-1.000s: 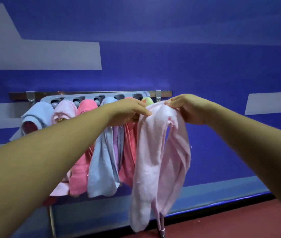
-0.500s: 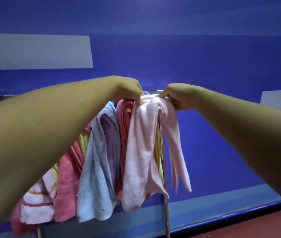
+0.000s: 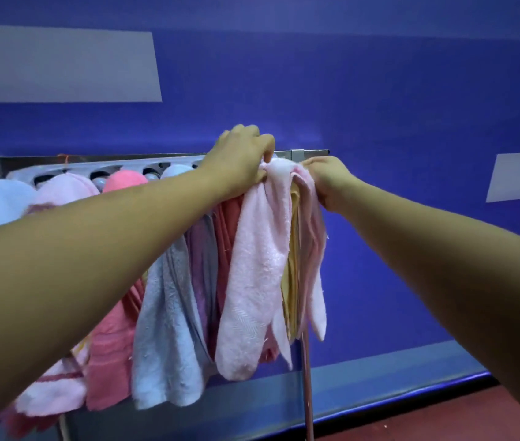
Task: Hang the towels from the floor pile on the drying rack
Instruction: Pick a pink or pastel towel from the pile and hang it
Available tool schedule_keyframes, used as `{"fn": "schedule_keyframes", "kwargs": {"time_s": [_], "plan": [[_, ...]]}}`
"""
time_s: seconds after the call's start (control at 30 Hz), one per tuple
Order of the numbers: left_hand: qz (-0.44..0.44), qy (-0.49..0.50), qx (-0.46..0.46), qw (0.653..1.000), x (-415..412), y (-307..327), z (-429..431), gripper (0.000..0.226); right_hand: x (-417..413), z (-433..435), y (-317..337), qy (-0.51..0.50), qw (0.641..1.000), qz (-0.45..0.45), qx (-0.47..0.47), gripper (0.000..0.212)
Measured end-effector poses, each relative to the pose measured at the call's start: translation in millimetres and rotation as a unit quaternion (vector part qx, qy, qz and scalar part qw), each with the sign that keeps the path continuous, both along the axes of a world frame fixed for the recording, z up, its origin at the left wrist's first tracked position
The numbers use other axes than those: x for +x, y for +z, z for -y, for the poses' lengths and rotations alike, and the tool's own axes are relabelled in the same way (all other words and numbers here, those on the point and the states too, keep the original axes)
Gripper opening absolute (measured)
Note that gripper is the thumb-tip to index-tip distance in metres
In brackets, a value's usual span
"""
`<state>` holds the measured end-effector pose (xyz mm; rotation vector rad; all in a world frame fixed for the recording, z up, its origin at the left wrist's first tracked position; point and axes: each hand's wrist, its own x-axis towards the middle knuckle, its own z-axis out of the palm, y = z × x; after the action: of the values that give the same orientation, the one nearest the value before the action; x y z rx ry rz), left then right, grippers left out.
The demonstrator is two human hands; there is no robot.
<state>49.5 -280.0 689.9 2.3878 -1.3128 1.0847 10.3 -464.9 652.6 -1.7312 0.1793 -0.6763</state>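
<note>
body | left hand [image 3: 236,160] bare | left forearm [image 3: 93,249] uncovered, lower left of frame | right hand [image 3: 328,181] bare | right forearm [image 3: 443,265] uncovered, lower right

The pale pink towel [image 3: 252,265] is draped over the right end of the drying rack [image 3: 109,160], bunched at the top with both halves hanging down. A yellow towel [image 3: 290,281] shows between them. To its left hang more towels, pressed side by side: red [image 3: 226,237], purple [image 3: 201,265], light blue [image 3: 166,329] and coral [image 3: 112,354].

A deep blue painted wall [image 3: 379,90] fills the view, broken by pale grey rectangular patches [image 3: 61,63]. A lighter blue skirting band [image 3: 395,374] runs along its foot, above a dark red floor [image 3: 427,421].
</note>
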Motion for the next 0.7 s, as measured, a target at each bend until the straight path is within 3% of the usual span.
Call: {"fn": "schedule_keyframes", "kwargs": {"time_s": [0.13,0.2,0.23,0.27,0.33,0.47,0.57,0.7], "plan": [[-0.099,-0.014,-0.020,0.995,-20.8,-17.8,3.1,0.035,-6.3,-9.8,-15.5,-0.034,0.998,-0.022,-0.043,0.027],[-0.173,0.009,-0.040,0.984,-36.7,-31.4,5.3,0.041,-9.4,-10.4,-16.4,-0.029,0.998,-0.025,-0.047,0.018],[-0.213,-0.010,-0.057,0.975,-43.4,-39.5,8.1,0.038,-11.7,-11.4,-16.0,-0.030,0.998,-0.014,-0.048,0.006],[-0.255,-0.044,-0.077,0.963,-49.0,-46.3,11.7,0.035,-14.9,-13.5,-15.8,-0.033,0.998,-0.006,-0.051,0.010],[-0.341,-0.102,-0.152,0.922,-54.3,-57.9,21.8,0.046,-21.0,-18.0,-17.3,-0.036,0.998,0.010,-0.052,0.023],[-0.484,-0.099,-0.296,0.818,-53.2,-77.6,35.5,0.082,-32.6,-23.1,-29.0,0.020,0.999,0.030,0.006,0.026],[-0.467,-0.121,-0.316,0.817,-43.3,-93.0,38.5,0.088,-38.6,-16.3,-41.7,0.068,0.997,0.028,0.022,0.038],[-0.428,-0.134,-0.275,0.850,-38.2,-106.4,35.4,0.081,-45.7,-13.8,-56.1,0.142,0.990,0.017,-0.016,0.040]]}}
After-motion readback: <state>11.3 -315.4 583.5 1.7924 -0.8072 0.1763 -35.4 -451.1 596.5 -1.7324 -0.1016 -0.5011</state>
